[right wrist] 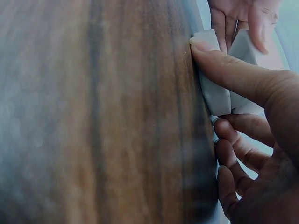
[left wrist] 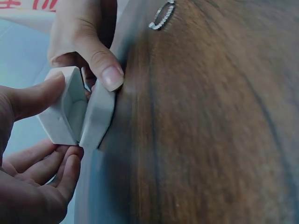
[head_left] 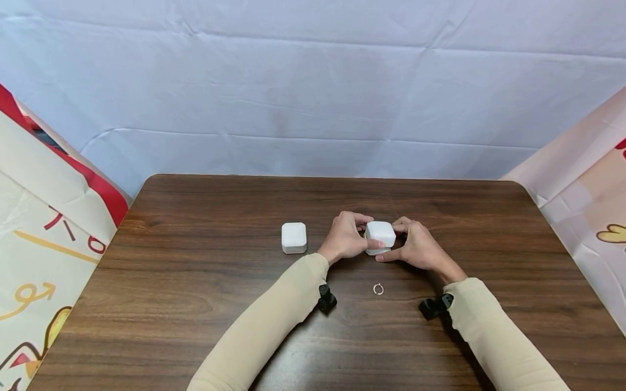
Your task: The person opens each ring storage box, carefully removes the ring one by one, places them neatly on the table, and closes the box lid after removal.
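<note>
in the head view the left hand (head_left: 348, 237) and right hand (head_left: 417, 245) grip a small white box (head_left: 380, 237) between them on the wooden table (head_left: 195, 304); a ring (head_left: 378, 289) lies just nearer the person than the hands, and a second white box (head_left: 294, 238) sits left of the left hand

in the left wrist view, the lid is slightly ajar, pinched by curled fingers

in the right wrist view, the right thumb (right wrist: 233, 70) presses the box base

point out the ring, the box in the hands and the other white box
ring (head_left: 378, 289), head view, on its band
box in the hands (head_left: 380, 233), head view, on its lid top
other white box (head_left: 294, 237), head view, on its top face
</note>
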`<state>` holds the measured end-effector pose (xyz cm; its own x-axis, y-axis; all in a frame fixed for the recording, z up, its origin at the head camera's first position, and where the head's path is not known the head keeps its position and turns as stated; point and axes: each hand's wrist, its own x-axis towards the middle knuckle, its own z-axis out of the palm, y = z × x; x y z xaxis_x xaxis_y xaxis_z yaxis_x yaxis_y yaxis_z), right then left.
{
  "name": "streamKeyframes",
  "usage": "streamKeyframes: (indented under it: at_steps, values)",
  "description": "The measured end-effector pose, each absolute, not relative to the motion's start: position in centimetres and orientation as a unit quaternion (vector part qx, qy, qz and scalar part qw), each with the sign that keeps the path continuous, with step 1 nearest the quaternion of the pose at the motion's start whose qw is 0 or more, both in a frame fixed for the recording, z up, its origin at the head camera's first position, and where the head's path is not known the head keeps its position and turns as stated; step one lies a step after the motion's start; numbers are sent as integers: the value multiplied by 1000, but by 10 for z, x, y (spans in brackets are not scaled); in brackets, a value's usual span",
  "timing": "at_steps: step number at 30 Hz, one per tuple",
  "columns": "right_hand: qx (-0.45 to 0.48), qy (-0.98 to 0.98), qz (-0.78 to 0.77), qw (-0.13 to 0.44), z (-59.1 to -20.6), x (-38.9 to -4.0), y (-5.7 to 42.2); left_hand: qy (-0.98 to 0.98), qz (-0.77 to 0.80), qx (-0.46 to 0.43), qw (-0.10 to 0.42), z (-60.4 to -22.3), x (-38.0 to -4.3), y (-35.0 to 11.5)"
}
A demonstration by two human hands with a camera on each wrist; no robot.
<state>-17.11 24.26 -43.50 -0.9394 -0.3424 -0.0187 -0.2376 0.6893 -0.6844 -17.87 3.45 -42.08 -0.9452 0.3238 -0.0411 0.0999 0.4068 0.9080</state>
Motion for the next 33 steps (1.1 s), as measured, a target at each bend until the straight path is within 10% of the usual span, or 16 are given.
streamKeyframes:
  at_steps: [33]
  values:
    - [-175,916,-355,70,-432,-169,243,891,421,163,59,-424,-170,39]
